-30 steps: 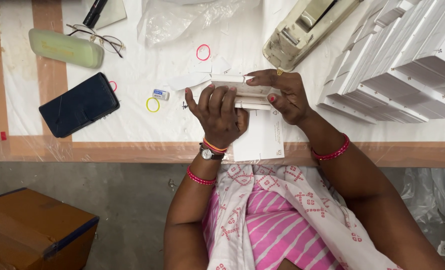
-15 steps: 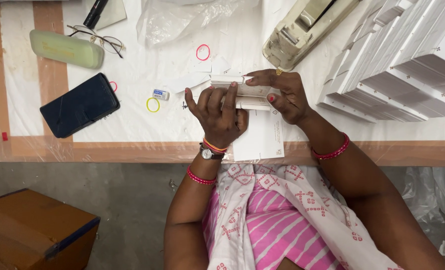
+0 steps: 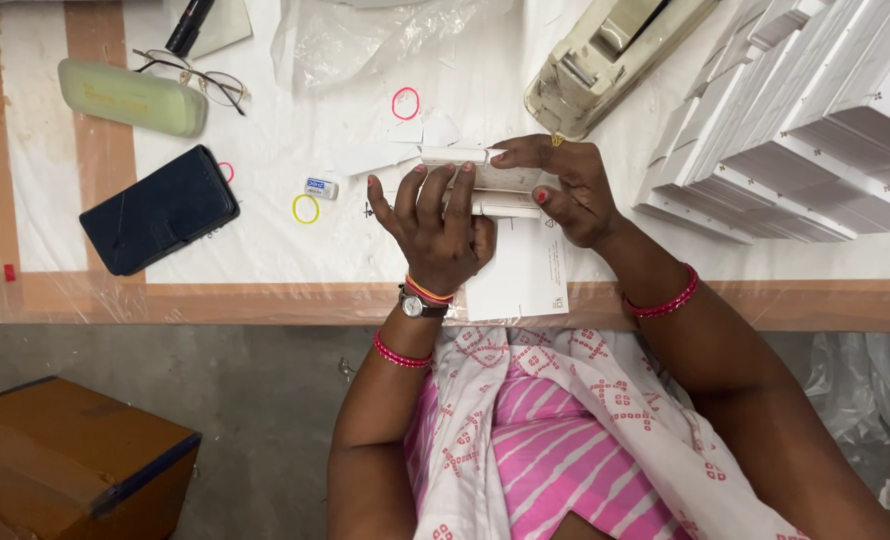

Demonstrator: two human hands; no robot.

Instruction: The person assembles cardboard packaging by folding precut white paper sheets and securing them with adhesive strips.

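At the bottom of the frame sits the person in a pink and white garment [image 3: 565,450], with a brown cardboard box [image 3: 65,460] on the floor at lower left. In the centre, the left hand [image 3: 435,215] lies fingers spread over a white folded card carton [image 3: 495,190], while the right hand [image 3: 565,190] pinches its right end between thumb and fingers. The carton sits above the table edge, touching a flat white card [image 3: 520,275] below it. Farther off lie a dark phone [image 3: 160,210] at left, a green glasses case [image 3: 130,97] at upper left, a beige stapler [image 3: 615,55] and stacked white cartons [image 3: 815,120] at upper right.
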